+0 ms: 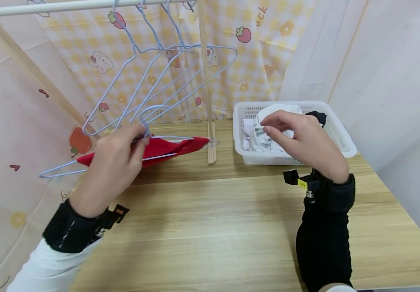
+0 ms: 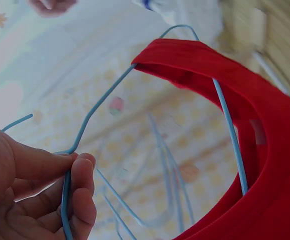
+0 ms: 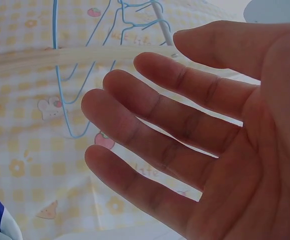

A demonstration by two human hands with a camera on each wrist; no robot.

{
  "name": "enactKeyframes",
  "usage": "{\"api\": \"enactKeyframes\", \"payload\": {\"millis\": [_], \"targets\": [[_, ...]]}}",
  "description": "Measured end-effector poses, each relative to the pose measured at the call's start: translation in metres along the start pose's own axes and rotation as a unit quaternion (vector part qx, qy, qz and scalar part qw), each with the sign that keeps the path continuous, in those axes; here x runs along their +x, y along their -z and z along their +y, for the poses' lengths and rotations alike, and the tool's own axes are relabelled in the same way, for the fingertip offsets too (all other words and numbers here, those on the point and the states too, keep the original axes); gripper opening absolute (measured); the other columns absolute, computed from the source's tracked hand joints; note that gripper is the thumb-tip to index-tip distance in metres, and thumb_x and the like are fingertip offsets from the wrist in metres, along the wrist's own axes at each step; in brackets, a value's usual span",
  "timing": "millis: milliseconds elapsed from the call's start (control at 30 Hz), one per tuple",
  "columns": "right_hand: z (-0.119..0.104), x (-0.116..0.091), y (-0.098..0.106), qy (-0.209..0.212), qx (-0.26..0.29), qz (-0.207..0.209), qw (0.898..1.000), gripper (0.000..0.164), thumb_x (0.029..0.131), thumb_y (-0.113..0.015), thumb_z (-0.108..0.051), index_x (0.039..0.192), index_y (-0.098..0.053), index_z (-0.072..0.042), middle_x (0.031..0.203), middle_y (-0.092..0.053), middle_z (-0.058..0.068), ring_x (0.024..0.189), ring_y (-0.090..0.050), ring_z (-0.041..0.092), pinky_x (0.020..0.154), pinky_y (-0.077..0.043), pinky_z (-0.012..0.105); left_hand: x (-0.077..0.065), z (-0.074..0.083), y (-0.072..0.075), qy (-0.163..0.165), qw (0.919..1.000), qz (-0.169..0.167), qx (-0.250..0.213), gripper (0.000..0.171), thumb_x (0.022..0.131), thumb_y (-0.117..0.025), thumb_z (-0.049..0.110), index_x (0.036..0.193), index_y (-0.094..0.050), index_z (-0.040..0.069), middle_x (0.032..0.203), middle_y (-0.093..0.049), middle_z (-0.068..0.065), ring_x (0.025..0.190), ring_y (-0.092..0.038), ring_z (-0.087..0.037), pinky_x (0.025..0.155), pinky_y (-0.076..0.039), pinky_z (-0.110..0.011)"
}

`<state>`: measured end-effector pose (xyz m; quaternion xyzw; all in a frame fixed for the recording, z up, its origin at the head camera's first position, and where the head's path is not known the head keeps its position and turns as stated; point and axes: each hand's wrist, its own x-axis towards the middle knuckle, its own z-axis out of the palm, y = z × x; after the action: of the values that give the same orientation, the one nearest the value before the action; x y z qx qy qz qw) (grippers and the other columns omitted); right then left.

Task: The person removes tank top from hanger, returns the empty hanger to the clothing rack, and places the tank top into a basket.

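Observation:
My left hand (image 1: 113, 164) pinches a light-blue wire hanger (image 2: 88, 115) near the base of its hook. A red garment (image 1: 171, 150) hangs on that hanger; in the left wrist view the wire passes inside its neck-like opening, and one end of the hanger sticks out past the cloth. My right hand (image 1: 306, 140) hovers over a white basket (image 1: 346, 150), holding nothing. Its fingers are spread and slightly bent in the right wrist view, with the palm showing. White clothes (image 1: 261, 136) and a black piece (image 1: 317, 117) lie in the basket.
Several blue hangers (image 1: 133, 46) hang from a white rail (image 1: 67, 6) at the upper left. A wooden post (image 1: 207, 81) of the rack stands between the hands. The wooden table (image 1: 210, 227) spreads below, with a checked curtain (image 1: 253, 77) behind.

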<state>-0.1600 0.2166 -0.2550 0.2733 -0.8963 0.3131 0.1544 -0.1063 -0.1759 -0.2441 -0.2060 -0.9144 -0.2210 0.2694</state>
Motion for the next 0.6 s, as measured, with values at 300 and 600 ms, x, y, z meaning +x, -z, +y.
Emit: {"api": "enactKeyframes", "payload": {"millis": [300, 600], "targets": [[-0.002, 0.001, 0.002, 0.012, 0.014, 0.02, 1.0, 0.022, 0.108, -0.066, -0.019, 0.128, -0.075, -0.015, 0.121, -0.078, -0.002, 0.106, -0.075, 0.016, 0.092, -0.051, 0.016, 0.033, 0.04, -0.023, -0.04, 0.9938, 0.035, -0.098, 0.009, 0.104, -0.066, 0.0, 0.107, -0.073, -0.005, 0.099, -0.078, -0.015, 0.094, -0.075, -0.027, 0.084, -0.063, -0.045], [-0.021, -0.013, 0.009, 0.025, 0.065, 0.149, 0.986, 0.03, 0.108, -0.065, -0.016, 0.136, -0.073, -0.009, 0.125, -0.078, 0.002, 0.111, -0.072, 0.006, 0.095, -0.053, 0.013, 0.051, 0.071, -0.042, -0.102, 0.973, 0.092, -0.185, 0.011, 0.104, -0.07, 0.005, 0.107, -0.073, -0.005, 0.096, -0.077, -0.014, 0.086, -0.069, -0.022, 0.08, -0.056, -0.027]]}}
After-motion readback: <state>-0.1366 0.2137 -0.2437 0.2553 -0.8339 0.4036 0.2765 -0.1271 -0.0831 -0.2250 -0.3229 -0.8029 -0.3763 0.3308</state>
